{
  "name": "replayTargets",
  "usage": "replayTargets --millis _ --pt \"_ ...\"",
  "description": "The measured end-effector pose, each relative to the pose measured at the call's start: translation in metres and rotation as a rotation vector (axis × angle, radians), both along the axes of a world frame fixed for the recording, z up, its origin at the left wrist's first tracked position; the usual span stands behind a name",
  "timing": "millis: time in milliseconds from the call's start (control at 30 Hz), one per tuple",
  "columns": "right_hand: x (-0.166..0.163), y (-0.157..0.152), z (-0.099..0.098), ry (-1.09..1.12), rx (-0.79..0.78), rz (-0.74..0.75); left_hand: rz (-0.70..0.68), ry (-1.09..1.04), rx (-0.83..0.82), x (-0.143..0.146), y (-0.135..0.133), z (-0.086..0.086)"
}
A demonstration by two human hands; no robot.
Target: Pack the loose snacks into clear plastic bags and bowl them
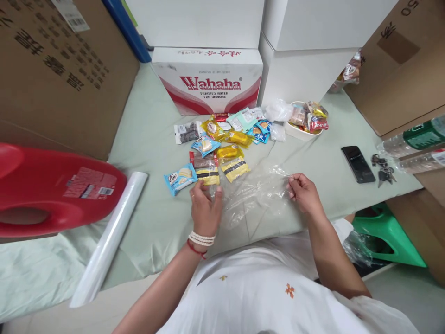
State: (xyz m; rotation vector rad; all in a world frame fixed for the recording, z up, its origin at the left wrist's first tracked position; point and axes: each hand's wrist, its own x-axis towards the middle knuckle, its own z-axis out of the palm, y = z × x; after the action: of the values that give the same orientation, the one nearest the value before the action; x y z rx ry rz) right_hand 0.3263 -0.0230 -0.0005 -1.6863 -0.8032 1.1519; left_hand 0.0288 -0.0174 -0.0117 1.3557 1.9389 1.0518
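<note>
My right hand point(303, 191) pinches the edge of a clear plastic bag point(257, 197), which lies crumpled on the cloth between my hands. My left hand point(206, 211) is at the near edge of a yellow snack packet with a black band point(208, 176), its thumb and fingers apart. To the left of that packet lies a blue-and-white snack packet point(181, 178). On the right is another yellow-and-black packet point(235, 168). Beyond them are a yellow-wrapped snack point(229, 152), a second blue packet point(206, 145) and a packet of dark pieces point(187, 133).
A white Wahaha carton point(215, 86) stands behind the snacks. A white bowl point(302, 133) holds more snacks. On the right lie a phone point(358, 163), keys point(385, 174) and plastic bottles point(422, 138). A red jug point(62, 190) and a plastic film roll point(111, 236) lie left.
</note>
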Motion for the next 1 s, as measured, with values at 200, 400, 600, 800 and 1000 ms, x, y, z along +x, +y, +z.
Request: replayTargets --millis 200,400,600,800,1000 --pt "0.009 -0.007 -0.002 -0.087 -0.039 0.037 -0.534 0.605 0.463 0.011 -0.008 -0.014" --pt "0.066 -0.005 -0.002 -0.315 -0.14 0.191 -0.932 0.59 0.191 0.0 -0.004 -0.015" --pt "0.059 0.057 0.036 -1.13 0.012 0.251 -0.982 0.541 0.122 -0.006 -0.013 -0.012" --pt "-0.113 0.149 0.045 -1.109 0.652 0.812 -1.002 0.534 0.119 -0.006 -0.014 -0.014" --pt "-0.186 0.202 0.022 -1.111 0.777 1.007 -1.007 0.54 0.092 -0.009 -0.011 -0.01"
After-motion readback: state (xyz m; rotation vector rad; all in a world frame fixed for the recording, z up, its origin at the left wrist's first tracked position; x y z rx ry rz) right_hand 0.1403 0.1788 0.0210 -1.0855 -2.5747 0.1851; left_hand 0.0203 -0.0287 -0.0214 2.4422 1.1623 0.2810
